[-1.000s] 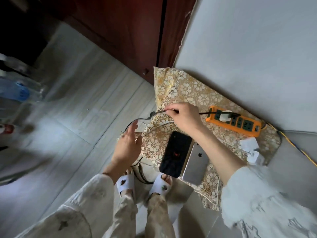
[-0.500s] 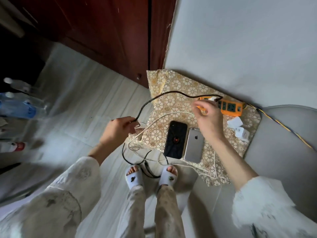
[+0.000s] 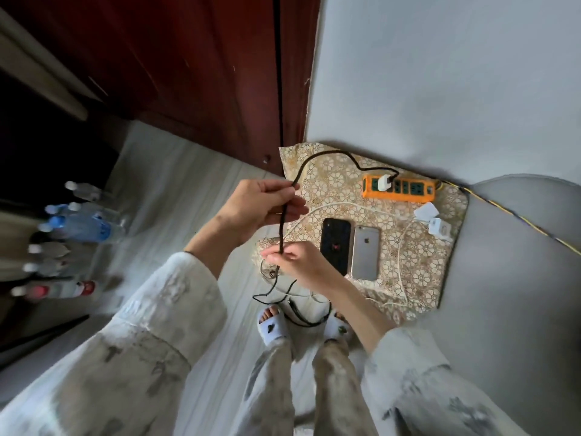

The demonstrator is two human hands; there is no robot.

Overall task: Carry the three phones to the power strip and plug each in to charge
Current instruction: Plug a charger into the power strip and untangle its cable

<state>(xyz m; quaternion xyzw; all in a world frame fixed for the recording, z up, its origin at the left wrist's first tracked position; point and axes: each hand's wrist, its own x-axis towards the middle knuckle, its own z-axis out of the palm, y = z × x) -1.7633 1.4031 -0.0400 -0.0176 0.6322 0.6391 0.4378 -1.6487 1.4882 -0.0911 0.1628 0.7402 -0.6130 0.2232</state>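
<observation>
An orange power strip (image 3: pixel 405 194) lies on a gold patterned cloth (image 3: pixel 421 256) by the wall, with a white charger (image 3: pixel 384 183) plugged into it. A black cable (image 3: pixel 327 157) runs from that charger to my left hand (image 3: pixel 261 206), which is shut on it, and hangs down to my right hand (image 3: pixel 298 261), which pinches it lower. A black phone (image 3: pixel 335 243) and a silver phone (image 3: pixel 364 253) lie side by side on the cloth, right of my hands. A third phone is not visible.
Two loose white chargers (image 3: pixel 434 221) with white cable (image 3: pixel 399 262) lie on the cloth's right side. Several bottles (image 3: pixel 78 225) stand on the floor at left. A dark red door (image 3: pixel 188 73) is behind. More cable loops over my slippered feet (image 3: pixel 273 325).
My right hand left the power strip and came back to pinch the black cable below my left hand. My left hand rose higher with the cable. The charger now sits plugged in.
</observation>
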